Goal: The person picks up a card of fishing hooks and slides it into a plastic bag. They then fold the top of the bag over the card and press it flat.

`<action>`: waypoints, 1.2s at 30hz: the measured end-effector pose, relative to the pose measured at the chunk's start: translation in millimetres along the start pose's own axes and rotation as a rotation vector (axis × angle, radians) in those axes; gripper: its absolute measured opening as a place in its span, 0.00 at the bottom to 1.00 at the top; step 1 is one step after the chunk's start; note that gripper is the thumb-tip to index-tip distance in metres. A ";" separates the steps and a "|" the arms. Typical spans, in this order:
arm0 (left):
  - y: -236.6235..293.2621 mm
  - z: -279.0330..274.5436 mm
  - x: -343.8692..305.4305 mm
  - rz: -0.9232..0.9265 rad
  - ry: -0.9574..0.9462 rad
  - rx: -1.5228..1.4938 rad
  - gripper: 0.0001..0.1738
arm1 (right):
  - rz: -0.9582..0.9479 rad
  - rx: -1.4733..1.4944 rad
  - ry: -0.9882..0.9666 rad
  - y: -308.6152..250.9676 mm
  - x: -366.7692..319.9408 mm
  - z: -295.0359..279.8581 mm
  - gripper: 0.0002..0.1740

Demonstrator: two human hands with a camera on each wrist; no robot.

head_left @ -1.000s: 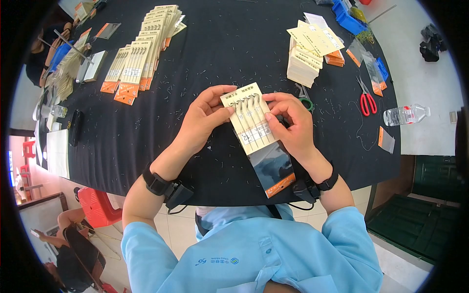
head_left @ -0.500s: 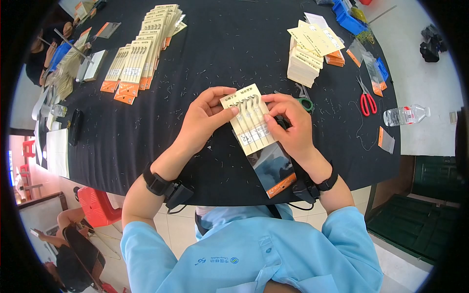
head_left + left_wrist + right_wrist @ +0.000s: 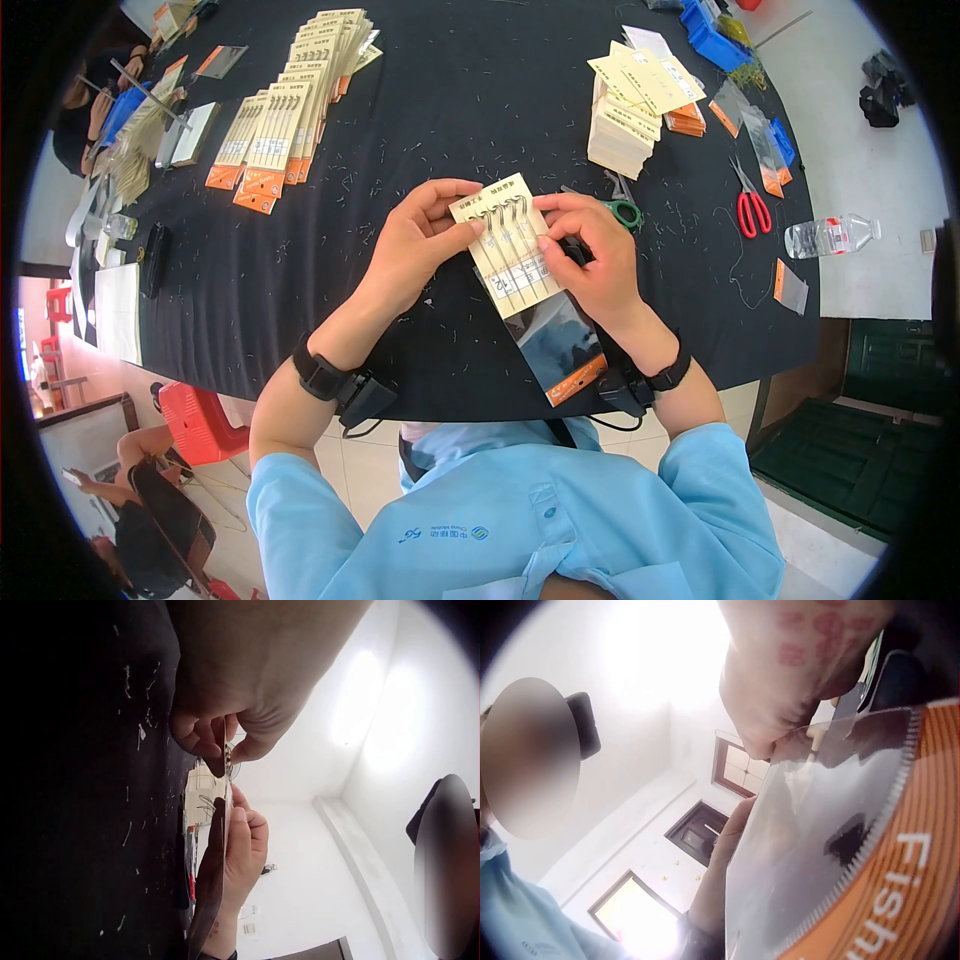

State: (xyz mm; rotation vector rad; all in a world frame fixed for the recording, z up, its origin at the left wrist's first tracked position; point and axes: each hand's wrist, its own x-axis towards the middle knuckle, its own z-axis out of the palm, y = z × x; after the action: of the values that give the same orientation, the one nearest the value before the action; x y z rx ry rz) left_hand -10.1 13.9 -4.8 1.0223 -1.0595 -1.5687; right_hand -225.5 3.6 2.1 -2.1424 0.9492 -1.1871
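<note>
A cream card with several fish hooks on lines across its face is held up over the table's near middle. My left hand pinches its left edge, thumb on the face near the hooks. At the opposite edge my right hand grips the card between thumb and fingers. A clear plastic bag with an orange end strip hangs below the card, and its upper part goes behind it. In the right wrist view the orange strip shows white lettering. Seen edge-on in the left wrist view, the card is between both hands.
Overlapping hook cards lie at the back left. Blank cards are stacked at the back right, near red-handled scissors, green-handled scissors and a water bottle. Thread scraps dot the black cloth.
Both hands keep hold of the card. The right hand and the card have shifted very slightly to the left, and the left thumb slid a little along the card.
</note>
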 end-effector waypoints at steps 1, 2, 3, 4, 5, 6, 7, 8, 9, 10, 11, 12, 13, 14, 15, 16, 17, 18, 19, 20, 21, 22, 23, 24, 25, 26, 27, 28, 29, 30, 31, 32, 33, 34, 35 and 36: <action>0.1 0.0 0.0 -0.003 0.001 -0.005 0.21 | 0.003 0.002 -0.002 -0.6 0.3 -0.2 0.07; 0.3 0.0 -0.1 -0.003 0.001 -0.005 0.21 | 0.006 0.004 -0.004 -0.9 0.4 -0.4 0.07; 0.4 0.0 -0.1 -0.007 0.002 -0.009 0.21 | 0.006 0.004 -0.004 -0.9 0.4 -0.4 0.07; 0.5 0.0 -0.2 -0.011 0.004 -0.014 0.21 | 0.000 -0.003 -0.004 -0.9 0.5 -0.5 0.07; 0.5 -0.1 -0.2 -0.011 0.004 -0.014 0.21 | -0.006 -0.009 -0.004 -0.9 0.5 -0.6 0.07; 0.6 -0.1 -0.1 -0.013 0.004 -0.013 0.21 | -0.006 -0.009 -0.003 -1.0 0.6 -0.6 0.07; 0.7 -0.1 -0.2 -0.015 0.004 -0.013 0.21 | -0.002 -0.004 -0.002 -1.1 0.7 -0.5 0.07; 0.9 -0.1 -0.2 -0.015 0.004 -0.013 0.21 | 0.002 0.001 0.000 -1.2 0.8 -0.4 0.07; 1.4 0.0 -0.4 -0.020 0.002 -0.017 0.21 | 0.002 0.001 0.000 -1.1 0.8 -0.5 0.07; 1.7 0.0 -0.5 -0.025 0.000 -0.022 0.21 | -0.001 -0.001 0.000 -0.9 0.8 -0.5 0.07; 1.9 0.2 -0.7 -0.025 0.000 -0.022 0.21 | -0.003 -0.003 0.000 -0.7 0.8 -0.5 0.07; 1.9 0.5 -0.8 -0.025 0.000 -0.030 0.21 | -0.003 -0.003 0.000 -0.9 0.7 -0.6 0.07; 1.9 0.6 -0.9 -0.024 0.000 -0.039 0.22 | 0.001 -0.002 -0.001 -1.1 0.5 -0.7 0.07; 1.6 0.5 -0.7 -0.024 0.000 -0.038 0.22 | 0.006 -0.001 -0.001 -1.2 0.4 -0.8 0.07; 1.0 0.2 -0.5 -0.024 -0.003 -0.044 0.22 | 0.006 -0.001 -0.001 -1.1 0.5 -0.9 0.07; 0.7 -0.1 -0.4 -0.023 -0.007 -0.049 0.22 | 0.002 -0.003 0.000 -1.0 0.5 -1.0 0.07; 0.8 -0.3 -0.4 -0.023 -0.007 -0.049 0.22 | -0.003 -0.006 0.001 -0.8 0.5 -1.1 0.07; 1.0 -0.6 -0.5 -0.030 -0.008 -0.050 0.22 | -0.003 -0.006 0.001 -0.5 0.6 -1.3 0.07; 1.2 -0.6 -0.6 -0.036 -0.009 -0.050 0.22 | -0.005 -0.011 0.000 -0.3 0.6 -1.6 0.07; 1.7 -0.4 -0.8 -0.036 -0.009 -0.050 0.22 | -0.008 -0.015 0.000 -0.1 0.6 -1.7 0.07; 2.5 0.1 -1.2 -0.043 -0.007 -0.053 0.22 | -0.008 -0.015 0.000 -0.4 0.6 -1.7 0.07; 3.0 0.4 -1.3 -0.050 -0.005 -0.057 0.22 | -0.004 -0.016 0.001 -0.9 0.6 -1.8 0.07; 3.2 0.6 -1.3 -0.050 -0.005 -0.057 0.22 | 0.000 -0.016 0.003 -1.2 0.7 -1.8 0.07; 3.3 0.9 -1.2 -0.055 -0.004 -0.063 0.22 | 0.000 -0.016 0.003 -0.8 0.6 -1.7 0.07; 3.3 1.1 -1.2 -0.059 -0.003 -0.069 0.21 | -0.001 -0.016 0.005 -0.1 0.4 -1.6 0.07; 3.1 1.2 -1.1 -0.059 -0.003 -0.069 0.21 | -0.002 -0.016 0.008 0.3 0.3 -1.5 0.07; 2.8 1.2 -1.0 -0.057 -0.004 -0.074 0.21 | -0.003 -0.016 0.008 0.2 0.3 -1.6 0.07; 2.5 1.1 -0.9 -0.054 -0.004 -0.079 0.21 | -0.003 -0.014 0.008 0.1 0.4 -1.7 0.07; 2.2 0.9 -0.9 -0.054 -0.004 -0.079 0.21 | -0.002 -0.013 0.008 -0.1 0.4 -1.7 0.07; 2.0 0.6 -1.0 -0.053 -0.006 -0.076 0.21 | -0.002 -0.013 0.008 -0.4 0.4 -1.7 0.07; 1.9 0.4 -1.0 -0.052 -0.007 -0.072 0.21 | 0.004 -0.011 0.009 -0.8 0.3 -1.7 0.07; 2.1 0.6 -1.1 -0.052 -0.007 -0.072 0.21 | 0.011 -0.010 0.009 -0.9 0.3 -1.7 0.07; 2.6 1.0 -1.2 -0.058 -0.003 -0.074 0.20 | 0.011 -0.010 0.009 -0.6 0.2 -1.6 0.07; 3.2 1.4 -1.4 -0.065 0.001 -0.076 0.20 | 0.015 -0.006 0.008 -0.1 -0.1 -1.5 0.07; 4.3 2.0 -1.7 -0.065 0.001 -0.076 0.20 | 0.019 -0.001 0.006 0.3 -0.1 -1.4 0.07; 5.7 2.8 -2.0 -0.073 0.009 -0.085 0.19 | 0.019 -0.001 0.006 0.0 0.0 -1.4 0.07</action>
State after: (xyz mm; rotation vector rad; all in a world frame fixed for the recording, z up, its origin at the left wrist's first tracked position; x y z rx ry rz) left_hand -11.0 15.3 1.6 1.0186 -0.9501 -1.6525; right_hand -226.8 3.4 2.8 -2.1268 0.9714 -1.1851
